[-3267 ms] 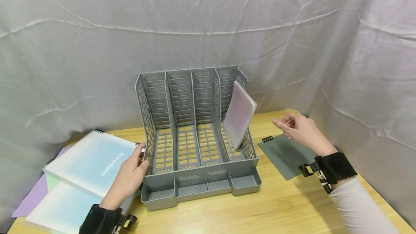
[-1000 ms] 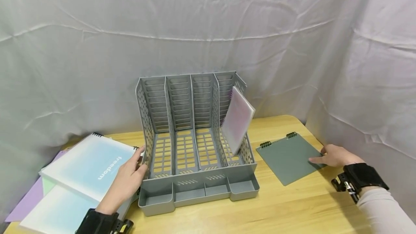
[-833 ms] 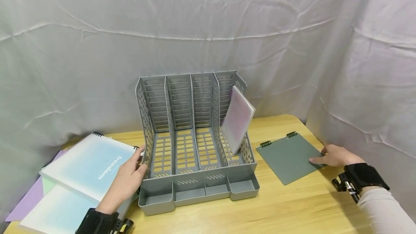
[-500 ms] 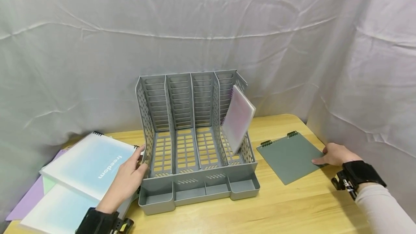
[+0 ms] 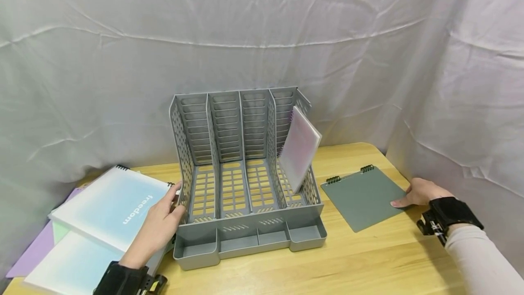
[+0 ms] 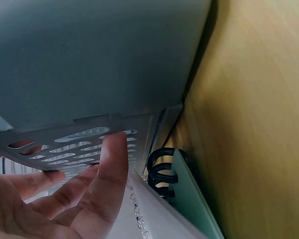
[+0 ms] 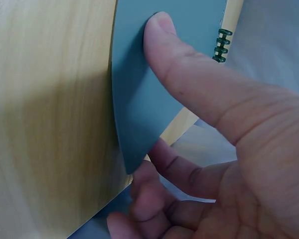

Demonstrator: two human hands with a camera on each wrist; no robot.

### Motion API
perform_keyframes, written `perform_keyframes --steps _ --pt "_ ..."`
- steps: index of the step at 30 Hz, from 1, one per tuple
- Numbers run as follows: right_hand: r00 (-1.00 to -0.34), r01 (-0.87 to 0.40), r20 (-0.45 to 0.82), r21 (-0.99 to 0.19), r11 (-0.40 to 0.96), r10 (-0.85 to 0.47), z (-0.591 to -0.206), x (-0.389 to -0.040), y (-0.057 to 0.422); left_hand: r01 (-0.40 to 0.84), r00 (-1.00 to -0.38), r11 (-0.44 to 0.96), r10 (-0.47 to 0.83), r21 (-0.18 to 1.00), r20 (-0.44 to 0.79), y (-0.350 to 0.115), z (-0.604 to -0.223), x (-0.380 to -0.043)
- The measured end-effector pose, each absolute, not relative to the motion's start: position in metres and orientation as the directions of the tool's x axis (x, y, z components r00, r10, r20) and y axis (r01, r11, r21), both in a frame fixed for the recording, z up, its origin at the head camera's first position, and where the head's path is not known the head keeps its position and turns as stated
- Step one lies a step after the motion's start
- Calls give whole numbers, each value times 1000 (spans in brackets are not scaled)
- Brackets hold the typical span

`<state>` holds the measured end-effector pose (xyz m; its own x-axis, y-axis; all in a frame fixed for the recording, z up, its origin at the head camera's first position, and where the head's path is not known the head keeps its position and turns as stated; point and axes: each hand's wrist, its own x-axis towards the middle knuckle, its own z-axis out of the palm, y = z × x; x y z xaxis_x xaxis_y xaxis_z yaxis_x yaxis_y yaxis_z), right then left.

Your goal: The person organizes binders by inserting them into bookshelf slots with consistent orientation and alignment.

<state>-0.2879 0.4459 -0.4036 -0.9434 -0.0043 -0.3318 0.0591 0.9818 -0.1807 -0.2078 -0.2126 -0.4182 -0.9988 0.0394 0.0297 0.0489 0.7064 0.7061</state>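
A grey desk file organizer [image 5: 282,216] stands mid-table. My left hand [image 5: 159,224] rests its fingers on the slotted left side wall; the left wrist view shows those fingers [image 6: 114,164] spread loosely against the slots. One pink spiral notebook [image 5: 300,149] leans in the rightmost compartment. To the right lies a dark green spiral notebook [image 5: 362,199], its rings at the far edge. My right hand [image 5: 427,191] pinches its right corner, thumb [image 7: 164,45] on the cover and fingers under the edge. In the right wrist view that corner bends slightly off the table.
A stack of pale blue notebooks [image 5: 104,204], the top one marked "freedom", lies left of the organizer. A purple notebook [image 5: 37,249] shows beneath. Small trays [image 5: 241,242] line the organizer's front. A grey curtain [image 5: 262,26] hangs behind the table [image 5: 286,272].
My right hand has moved from above the green notebook's rings to its right corner and taken hold there. In the last second the notebook shifted slightly left. My left hand stays put.
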Motion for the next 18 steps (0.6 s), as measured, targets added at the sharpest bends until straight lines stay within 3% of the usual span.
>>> perform_keyframes --steps 18 --pt "-942 20 -332 -214 977 -54 -408 -290 447 53 -999 704 44 709 30 -213 -418 -208"
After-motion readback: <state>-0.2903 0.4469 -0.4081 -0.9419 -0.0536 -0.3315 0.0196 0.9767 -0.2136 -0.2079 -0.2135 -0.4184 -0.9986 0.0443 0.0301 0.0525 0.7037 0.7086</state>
